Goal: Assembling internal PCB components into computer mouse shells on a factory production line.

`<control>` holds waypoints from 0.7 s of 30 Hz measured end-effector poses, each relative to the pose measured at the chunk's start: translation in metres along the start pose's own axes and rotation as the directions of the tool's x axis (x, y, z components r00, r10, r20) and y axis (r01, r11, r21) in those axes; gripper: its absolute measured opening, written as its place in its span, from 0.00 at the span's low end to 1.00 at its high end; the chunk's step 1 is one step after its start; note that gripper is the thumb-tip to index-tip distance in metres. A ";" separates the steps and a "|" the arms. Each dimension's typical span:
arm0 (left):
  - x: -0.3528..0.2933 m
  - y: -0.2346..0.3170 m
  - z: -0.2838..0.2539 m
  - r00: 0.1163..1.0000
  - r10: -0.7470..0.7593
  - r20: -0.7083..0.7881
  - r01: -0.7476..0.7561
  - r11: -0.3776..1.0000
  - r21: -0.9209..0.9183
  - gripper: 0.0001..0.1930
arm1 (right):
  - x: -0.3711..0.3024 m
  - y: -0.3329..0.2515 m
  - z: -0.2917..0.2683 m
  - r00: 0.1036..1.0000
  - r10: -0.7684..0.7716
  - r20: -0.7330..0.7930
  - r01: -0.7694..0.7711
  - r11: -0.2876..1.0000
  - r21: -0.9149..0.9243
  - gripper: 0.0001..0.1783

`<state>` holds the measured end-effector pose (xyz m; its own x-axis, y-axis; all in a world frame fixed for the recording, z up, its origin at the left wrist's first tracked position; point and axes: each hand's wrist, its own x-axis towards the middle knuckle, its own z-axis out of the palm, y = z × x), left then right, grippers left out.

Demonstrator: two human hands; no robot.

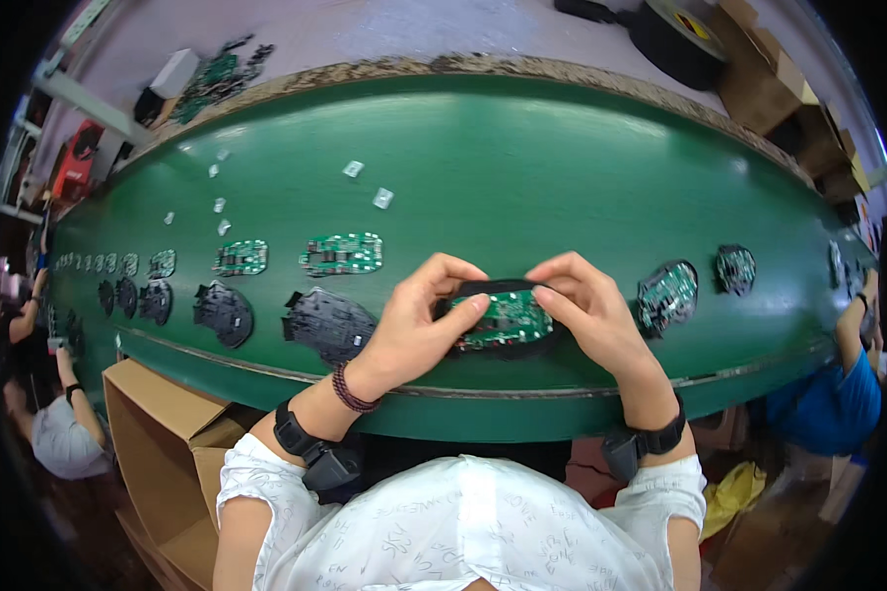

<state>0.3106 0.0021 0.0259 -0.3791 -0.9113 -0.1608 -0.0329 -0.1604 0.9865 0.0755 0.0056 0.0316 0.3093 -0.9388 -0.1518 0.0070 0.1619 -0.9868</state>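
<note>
Between my two hands is a black mouse base with a green circuit board lying in it, just above the near part of the green bench. My left hand grips its left end, thumb on the board and fingers curled behind the rim. On the other end, my right hand holds it the same way, thumb pressed on the board. Left of my hands lies a bare black mouse base, and behind that a loose green circuit board. Fingers hide part of the held base's rim.
More bases and boards run in rows leftward. Two boarded bases lie on the right. Small white pieces are scattered farther back. A cardboard box stands below the bench edge. Other people sit at both sides.
</note>
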 end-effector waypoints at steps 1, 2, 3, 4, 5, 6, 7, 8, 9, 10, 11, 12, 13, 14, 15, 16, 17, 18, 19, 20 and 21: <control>0.000 0.001 -0.003 0.999 0.036 -0.011 -0.035 0.998 0.060 0.13 | 0.000 0.002 -0.001 1.000 -0.022 -0.018 0.022 1.000 0.007 0.10; 0.003 0.008 -0.006 0.977 0.214 -0.017 -0.197 0.924 0.329 0.14 | -0.002 0.004 -0.005 0.998 -0.045 -0.033 0.045 0.999 0.014 0.11; 0.007 0.013 -0.014 0.927 0.374 -0.033 -0.292 0.774 0.562 0.14 | -0.005 0.004 -0.008 0.992 -0.057 -0.115 0.043 0.992 -0.117 0.10; 0.012 0.015 -0.024 0.857 0.515 -0.008 -0.332 0.565 0.756 0.14 | -0.008 0.003 -0.010 0.983 -0.057 -0.177 0.013 0.971 -0.239 0.09; 0.018 0.015 -0.037 0.831 0.551 -0.068 -0.271 0.509 0.817 0.14 | -0.007 0.007 -0.011 0.971 -0.110 -0.214 0.043 0.955 -0.294 0.08; 0.026 0.012 -0.051 0.801 0.587 -0.117 -0.210 0.458 0.864 0.14 | -0.006 0.011 -0.011 0.953 -0.161 -0.257 0.064 0.934 -0.351 0.08; 0.032 0.008 -0.064 0.781 0.596 -0.187 -0.137 0.455 0.880 0.13 | -0.004 0.012 -0.010 0.958 -0.167 -0.235 0.077 0.933 -0.351 0.08; 0.037 0.006 -0.074 0.789 0.571 -0.227 -0.061 0.441 0.895 0.13 | -0.003 0.012 -0.009 0.946 -0.213 -0.245 0.079 0.884 -0.461 0.08; 0.044 0.002 -0.080 0.783 0.578 -0.230 -0.054 0.431 0.901 0.12 | -0.002 0.012 -0.008 0.932 -0.259 -0.256 0.072 0.821 -0.567 0.08; 0.050 -0.001 -0.082 0.775 0.585 -0.238 -0.040 0.422 0.906 0.12 | -0.002 0.009 -0.006 0.937 -0.260 -0.234 0.085 0.818 -0.570 0.08; 0.054 -0.002 -0.084 0.769 0.585 -0.258 -0.022 0.428 0.904 0.12 | -0.002 0.007 -0.004 0.927 -0.299 -0.228 0.087 0.760 -0.644 0.08; 0.061 -0.003 -0.084 0.780 0.589 -0.212 -0.051 0.397 0.916 0.11 | -0.003 0.005 -0.003 0.914 -0.338 -0.224 0.082 0.695 -0.715 0.08; 0.064 -0.001 -0.085 0.789 0.591 -0.168 -0.077 0.366 0.927 0.10 | -0.003 0.006 -0.003 0.910 -0.351 -0.220 0.087 0.680 -0.728 0.07; 0.064 0.001 -0.085 0.785 0.591 -0.185 -0.062 0.372 0.926 0.10 | -0.002 0.006 -0.003 0.915 -0.350 -0.202 0.098 0.676 -0.730 0.07; 0.065 0.005 -0.084 0.806 0.577 -0.131 -0.093 0.342 0.935 0.09 | -0.001 0.007 -0.002 0.863 -0.476 -0.172 0.139 0.549 -0.824 0.07; 0.065 0.009 -0.085 0.825 0.560 -0.076 -0.126 0.313 0.941 0.09 | 0.000 0.005 0.002 0.798 -0.590 -0.123 0.162 0.408 -0.899 0.07; 0.065 0.010 -0.088 0.825 0.563 -0.043 -0.144 0.283 0.948 0.07 | -0.001 0.000 0.009 0.774 -0.623 -0.116 0.169 0.379 -0.910 0.08; 0.066 0.010 -0.093 0.825 0.563 -0.046 -0.143 0.287 0.947 0.07 | 0.000 -0.005 0.018 0.776 -0.621 -0.114 0.169 0.377 -0.911 0.08; 0.064 0.010 -0.097 0.808 0.587 0.046 -0.204 0.206 0.957 0.07 | 0.001 -0.011 0.028 0.787 -0.616 -0.037 0.264 0.389 -0.883 0.09; 0.061 0.010 -0.101 0.785 0.603 0.140 -0.264 0.122 0.957 0.06 | 0.003 -0.014 0.038 0.790 -0.612 0.039 0.354 0.402 -0.844 0.10; 0.062 0.009 -0.104 0.786 0.603 0.139 -0.267 0.128 0.955 0.06 | 0.006 -0.015 0.050 0.812 -0.576 0.100 0.405 0.431 -0.806 0.11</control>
<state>0.3829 -0.0948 0.0213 -0.4460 -0.7600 0.4727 -0.7861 0.5852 0.1991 0.1246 0.0129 0.0481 0.3416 -0.8247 0.4507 -0.6387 -0.5555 -0.5325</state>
